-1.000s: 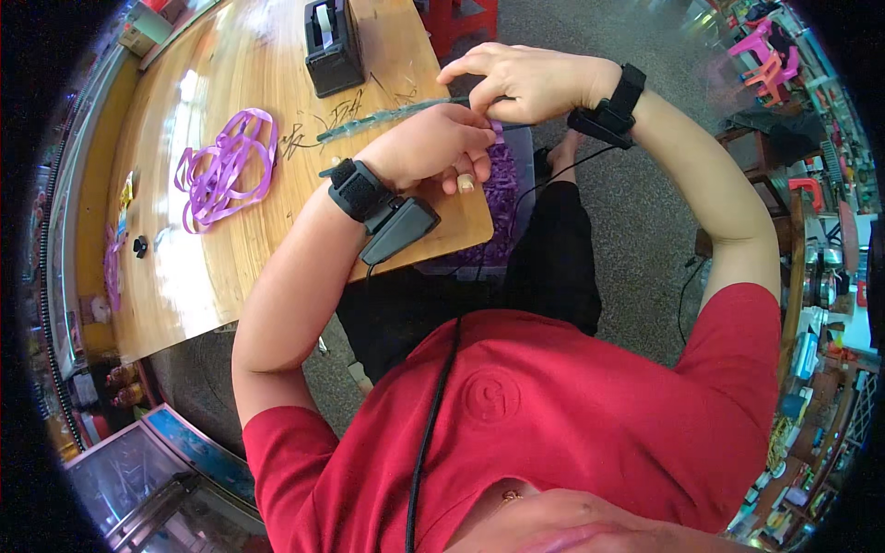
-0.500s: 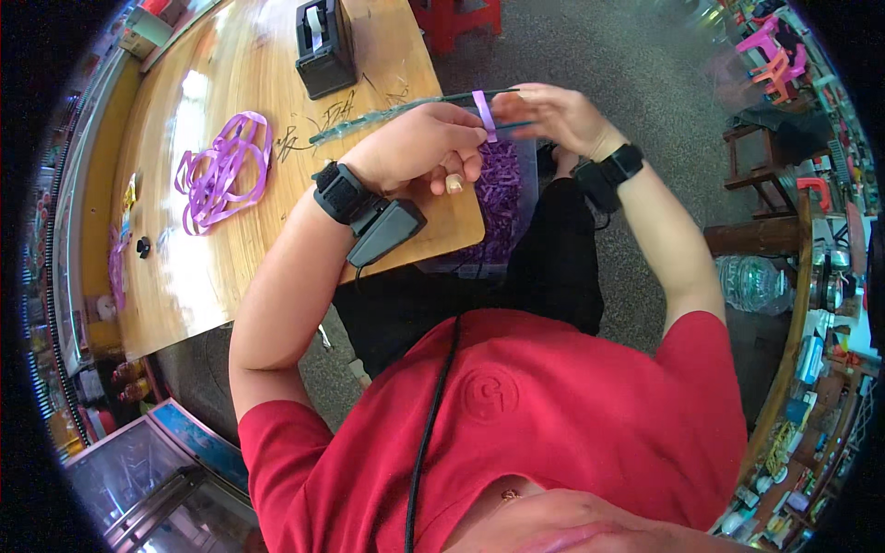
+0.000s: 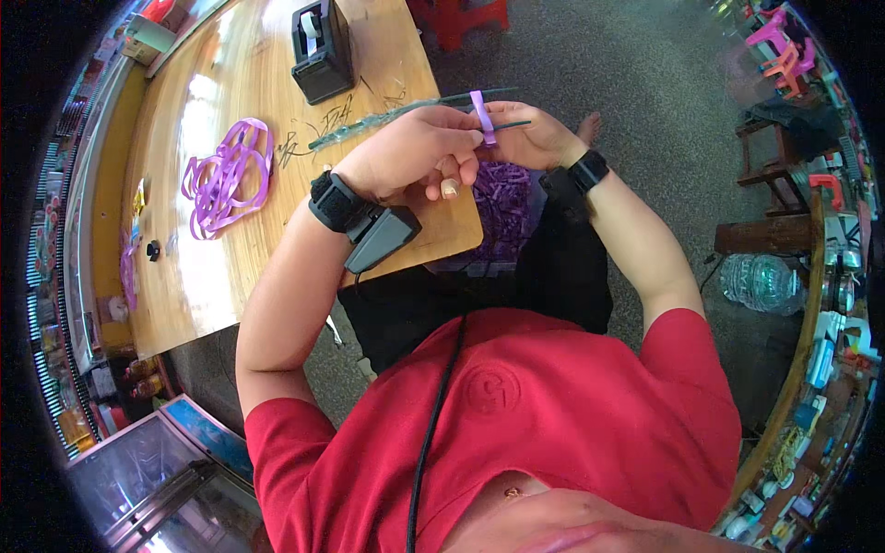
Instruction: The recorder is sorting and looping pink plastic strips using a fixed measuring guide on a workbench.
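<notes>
Left hand (image 3: pixel 419 157) and right hand (image 3: pixel 530 138) pinching a short purple ribbon strip (image 3: pixel 480 116), upright, around a thin green stem (image 3: pixel 406 112) lying crosswise above the bench (image 3: pixel 212 267) edge.

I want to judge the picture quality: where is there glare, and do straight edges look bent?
Head view: strong white glare on the glossy wooden table left of the loose purple ribbon coil; the table edge curves from fisheye distortion; corners are black; both hands, left and right, look sharp.
</notes>
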A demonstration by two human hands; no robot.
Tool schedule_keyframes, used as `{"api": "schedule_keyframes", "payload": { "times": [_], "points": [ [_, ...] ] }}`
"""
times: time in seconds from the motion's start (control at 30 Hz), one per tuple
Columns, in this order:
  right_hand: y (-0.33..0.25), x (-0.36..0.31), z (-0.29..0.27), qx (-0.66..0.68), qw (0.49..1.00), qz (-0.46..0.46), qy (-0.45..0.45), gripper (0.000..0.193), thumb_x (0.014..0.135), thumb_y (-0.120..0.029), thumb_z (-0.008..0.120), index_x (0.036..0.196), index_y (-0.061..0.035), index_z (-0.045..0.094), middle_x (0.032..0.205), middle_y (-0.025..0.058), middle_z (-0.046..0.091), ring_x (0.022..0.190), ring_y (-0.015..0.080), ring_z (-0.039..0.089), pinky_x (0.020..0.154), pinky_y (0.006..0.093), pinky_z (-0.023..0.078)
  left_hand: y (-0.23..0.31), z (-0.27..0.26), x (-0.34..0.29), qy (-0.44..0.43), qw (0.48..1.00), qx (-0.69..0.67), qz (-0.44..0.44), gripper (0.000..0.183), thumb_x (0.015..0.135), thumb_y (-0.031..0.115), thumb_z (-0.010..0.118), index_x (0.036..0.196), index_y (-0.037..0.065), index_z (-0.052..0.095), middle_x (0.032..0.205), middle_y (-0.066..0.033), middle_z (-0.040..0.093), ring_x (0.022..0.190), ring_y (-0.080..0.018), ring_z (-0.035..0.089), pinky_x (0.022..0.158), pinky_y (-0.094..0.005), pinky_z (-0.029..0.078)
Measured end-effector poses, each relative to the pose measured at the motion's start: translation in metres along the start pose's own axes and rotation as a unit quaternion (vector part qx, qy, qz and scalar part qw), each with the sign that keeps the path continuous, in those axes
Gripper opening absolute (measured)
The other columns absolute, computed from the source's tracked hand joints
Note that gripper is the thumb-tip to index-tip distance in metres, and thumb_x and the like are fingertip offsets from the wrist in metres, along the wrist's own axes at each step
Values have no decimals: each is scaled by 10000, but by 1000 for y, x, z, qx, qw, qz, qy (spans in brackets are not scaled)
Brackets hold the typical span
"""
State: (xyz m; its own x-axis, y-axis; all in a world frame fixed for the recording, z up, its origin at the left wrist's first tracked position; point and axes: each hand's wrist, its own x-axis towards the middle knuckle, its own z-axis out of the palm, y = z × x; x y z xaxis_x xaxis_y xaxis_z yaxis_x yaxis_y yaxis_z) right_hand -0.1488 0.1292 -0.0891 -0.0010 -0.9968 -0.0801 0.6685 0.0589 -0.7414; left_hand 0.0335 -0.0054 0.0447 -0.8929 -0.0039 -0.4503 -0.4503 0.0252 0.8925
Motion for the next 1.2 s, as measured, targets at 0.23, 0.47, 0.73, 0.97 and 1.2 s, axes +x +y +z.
{"api": "schedule_keyframes", "payload": {
  "times": [0.23,0.47,0.73,0.97,1.2],
  "points": [
    [-6,0,5,-1,999,40,4,395,984,-239,556,1326,-45,517,1218,100,610,1115,215,589,963,440,481,-2,-3,1,-17,1000,2,4,357,975,214,542,1274,20,548,721,-18,639,519,-72,564,420,-199,415],
    [-3,-1,8,-9,999,6,48,377,966,-209,557,1308,-52,531,1169,80,622,1059,192,590,899,388,485,-1,0,1,-7,1000,0,-1,356,971,208,544,1273,18,547,722,-17,635,520,-73,566,419,-200,414],
    [-25,-8,44,-19,996,8,82,436,887,-350,539,1138,-13,653,1038,59,639,891,166,549,809,319,457,-4,-3,2,-10,1000,-7,17,261,976,189,522,1129,-17,574,746,-73,663,529,-102,593,421,-215,438],
    [-30,-17,58,-85,985,13,151,313,913,-306,597,1048,-41,694,936,26,648,782,109,543,719,262,449,8,-1,-6,50,991,121,-12,315,975,247,551,1150,-12,592,693,-42,650,492,-92,589,398,-212,434],
    [-27,-18,60,-149,975,-20,162,168,885,-226,675,932,-72,723,781,-32,617,644,51,500,602,221,404,19,1,3,182,964,192,-2,320,965,300,583,991,-10,659,613,-28,617,458,-105,583,376,-225,427]
  ]
}}
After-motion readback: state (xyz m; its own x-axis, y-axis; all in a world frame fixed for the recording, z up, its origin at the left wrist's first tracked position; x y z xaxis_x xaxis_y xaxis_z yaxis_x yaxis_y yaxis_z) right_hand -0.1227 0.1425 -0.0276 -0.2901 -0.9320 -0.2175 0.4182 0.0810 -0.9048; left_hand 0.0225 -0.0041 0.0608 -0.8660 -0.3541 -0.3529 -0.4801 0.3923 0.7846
